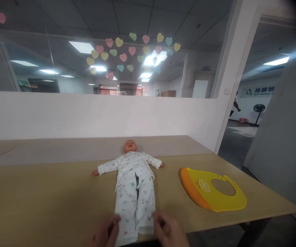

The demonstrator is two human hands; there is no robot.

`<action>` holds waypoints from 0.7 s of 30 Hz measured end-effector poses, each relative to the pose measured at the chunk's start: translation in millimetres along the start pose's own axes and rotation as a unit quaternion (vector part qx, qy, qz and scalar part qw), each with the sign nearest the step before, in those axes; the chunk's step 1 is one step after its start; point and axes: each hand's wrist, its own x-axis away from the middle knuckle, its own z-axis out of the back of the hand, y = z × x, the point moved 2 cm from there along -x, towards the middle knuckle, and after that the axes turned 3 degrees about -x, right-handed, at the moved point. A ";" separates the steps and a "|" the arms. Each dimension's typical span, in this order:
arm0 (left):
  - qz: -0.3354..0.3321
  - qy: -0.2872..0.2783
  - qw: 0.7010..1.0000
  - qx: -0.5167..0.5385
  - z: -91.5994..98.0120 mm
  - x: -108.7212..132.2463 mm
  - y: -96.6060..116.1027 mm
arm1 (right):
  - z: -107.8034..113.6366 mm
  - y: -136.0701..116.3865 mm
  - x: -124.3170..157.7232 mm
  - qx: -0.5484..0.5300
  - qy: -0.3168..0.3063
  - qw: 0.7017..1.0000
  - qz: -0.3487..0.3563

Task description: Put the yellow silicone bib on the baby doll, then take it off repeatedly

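A baby doll [130,146] lies on its back on the table, head toward the wall, arms spread and legs toward me. It wears a white patterned pyjama top [133,164] and matching trousers [127,202]. My left hand [105,231] is beside the trouser leg on the left, fingers bent, with a gap between thumb and forefinger. On the other side, my right hand [169,230] has its fingertips at the edge of the other trouser leg, thumb and forefinger apart. Both hands are slightly blurred; whether they touch the cloth is unclear. Neither visibly holds anything.
A yellow and orange bib [214,190] lies to the right on the wooden table [47,192], near its right edge. A grey mat [73,149] runs along the white wall [86,115] behind. Beyond the doorway are a person [235,103] and a standing fan [259,109].
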 end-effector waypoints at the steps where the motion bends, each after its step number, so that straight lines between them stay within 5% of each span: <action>1: 0.014 0.006 1.000 0.003 1.1 -15.0 -4.2 | 1.6 5.3 -21.5 0.002 -0.047 0.999 -0.015; 5: 0.049 -0.020 0.998 0.038 -5.6 -63.5 -10.4 | 1.0 23.2 -94.5 0.064 -0.052 0.994 -0.074; 9: 0.052 -0.026 0.998 -0.034 -9.2 -87.5 -9.9 | -13.9 31.3 -131.1 0.144 -0.044 0.984 -0.092; 14: 0.112 -0.047 0.975 -0.186 -5.7 -112.0 -10.6 | -23.7 35.1 -142.6 0.298 -0.055 0.947 -0.109; 21: 0.107 -0.093 0.975 -0.171 0.6 -125.6 -28.3 | -29.3 38.4 -125.1 0.382 -0.087 0.914 -0.107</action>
